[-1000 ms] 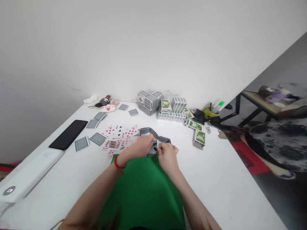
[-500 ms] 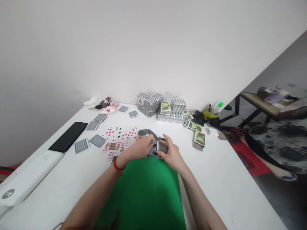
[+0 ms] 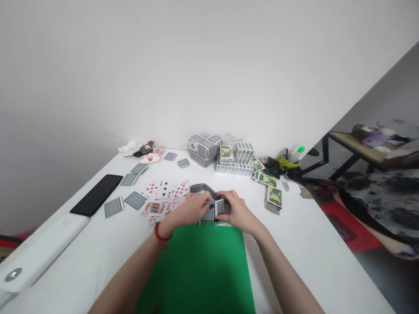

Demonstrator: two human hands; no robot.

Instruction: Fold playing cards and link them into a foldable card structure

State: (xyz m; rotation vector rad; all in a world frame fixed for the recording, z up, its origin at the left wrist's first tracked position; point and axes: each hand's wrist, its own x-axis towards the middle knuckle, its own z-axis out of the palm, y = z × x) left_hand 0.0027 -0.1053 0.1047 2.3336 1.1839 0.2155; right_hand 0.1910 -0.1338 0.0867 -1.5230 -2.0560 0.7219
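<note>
At the far end of a green mat (image 3: 209,266), both hands work on a small open structure of folded playing cards (image 3: 209,213) with grey backs. My left hand (image 3: 194,208), a red cord at its wrist, has its fingers closed on the structure's left and near side. On the right side, my right hand (image 3: 238,213) grips a card wall between thumb and fingers. The fingers partly hide the structure's inside. Left of it lie face-up playing cards (image 3: 155,208), several of them overlapping. Some grey-backed cards (image 3: 135,200) are scattered farther left.
A finished-looking grey card block (image 3: 204,150) stands by the wall, beside stacked card boxes (image 3: 234,166). More boxes (image 3: 274,197) lie to the right. A black phone (image 3: 96,195) and a long white device (image 3: 49,253) occupy the left. Another person's leg (image 3: 369,222) shows at right.
My right hand's fingers have come down and closed more around the card wall. My left hand stays on the structure. The whole scene sits slightly lower as the camera shifts.
</note>
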